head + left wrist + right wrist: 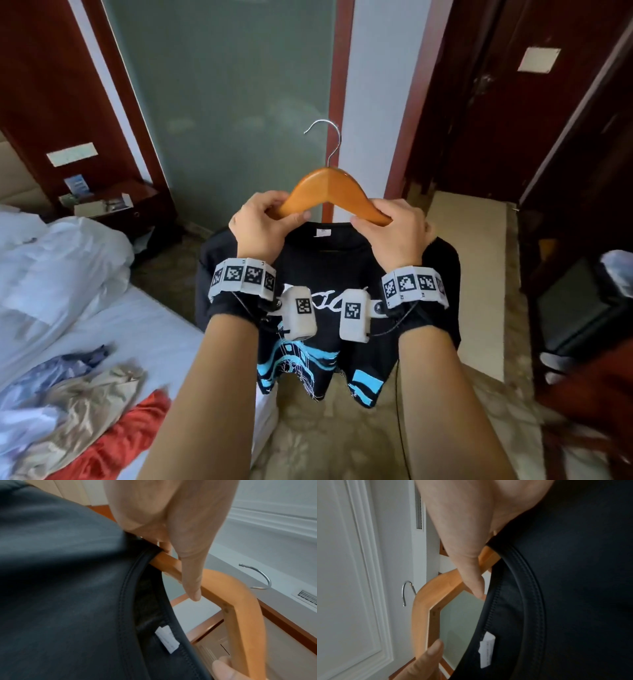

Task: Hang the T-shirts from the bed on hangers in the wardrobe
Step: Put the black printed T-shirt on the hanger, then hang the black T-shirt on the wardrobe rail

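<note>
Head view: the left hand (257, 226) and right hand (397, 233) each have their fingers curled round one arm of the wooden hanger (330, 192), held up above the carpet beside the bed (144, 329). The black T-shirt (325, 342) hangs from its shoulders, collar just below the hook (327, 140). More clothes (85, 404) lie crumpled on the bed.

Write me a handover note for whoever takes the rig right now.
Left hand: grips the hanger's left arm at the shirt collar.
Right hand: grips the hanger's right arm the same way.
Black shirt: hangs from the hanger, both hanger ends inside the neck opening, held in the air past the bed edge.
Done: this shirt is threaded onto its hanger.
Left: settle the shoulders, hook it in the wardrobe, then hang the clothes on the bed, among them a red one.
</note>
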Action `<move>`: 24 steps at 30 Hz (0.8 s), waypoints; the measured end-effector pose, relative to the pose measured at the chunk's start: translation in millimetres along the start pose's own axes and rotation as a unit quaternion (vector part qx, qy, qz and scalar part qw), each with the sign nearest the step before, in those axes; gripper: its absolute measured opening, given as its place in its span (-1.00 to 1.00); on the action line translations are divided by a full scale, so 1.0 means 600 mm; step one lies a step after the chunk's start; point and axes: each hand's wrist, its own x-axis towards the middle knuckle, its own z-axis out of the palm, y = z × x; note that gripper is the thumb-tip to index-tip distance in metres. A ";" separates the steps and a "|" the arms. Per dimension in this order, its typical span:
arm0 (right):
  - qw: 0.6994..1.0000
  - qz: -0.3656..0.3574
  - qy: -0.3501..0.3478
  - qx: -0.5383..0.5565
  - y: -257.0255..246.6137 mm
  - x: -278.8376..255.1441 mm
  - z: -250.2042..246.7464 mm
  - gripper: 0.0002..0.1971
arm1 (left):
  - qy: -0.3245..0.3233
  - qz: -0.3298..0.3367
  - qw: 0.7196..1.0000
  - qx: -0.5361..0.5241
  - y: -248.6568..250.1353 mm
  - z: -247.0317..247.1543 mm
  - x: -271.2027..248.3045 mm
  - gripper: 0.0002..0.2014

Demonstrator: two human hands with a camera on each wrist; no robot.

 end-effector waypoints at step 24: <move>0.974 0.145 0.083 -0.153 0.452 0.226 -0.226 -0.80 | -0.242 0.056 0.958 -0.146 0.126 0.628 0.093 -0.61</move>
